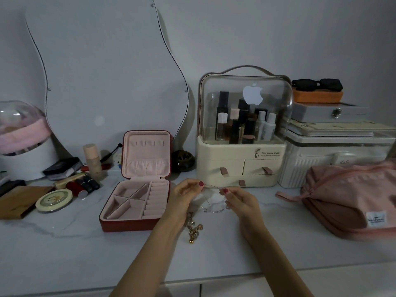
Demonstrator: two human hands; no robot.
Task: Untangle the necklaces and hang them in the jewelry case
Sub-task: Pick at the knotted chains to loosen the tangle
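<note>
A thin chain necklace (212,186) is stretched tight between my two hands above the white countertop. My left hand (184,197) pinches its left end and my right hand (240,200) pinches its right end. Below my left hand lies a gold charm necklace (194,227) in a bunch on the counter. The red jewelry case (137,183) stands open to the left, its pink lid upright with small hooks (146,143) near the top and an elastic pocket below. Nothing hangs on the hooks.
A clear dish (213,203) sits under my hands. Behind stands a cream cosmetics organizer (242,163) with bottles. A pink pouch (347,200) lies right, stacked boxes (334,146) behind it. Lipsticks (82,186), a round tin (54,200) and a wavy mirror (107,71) are left.
</note>
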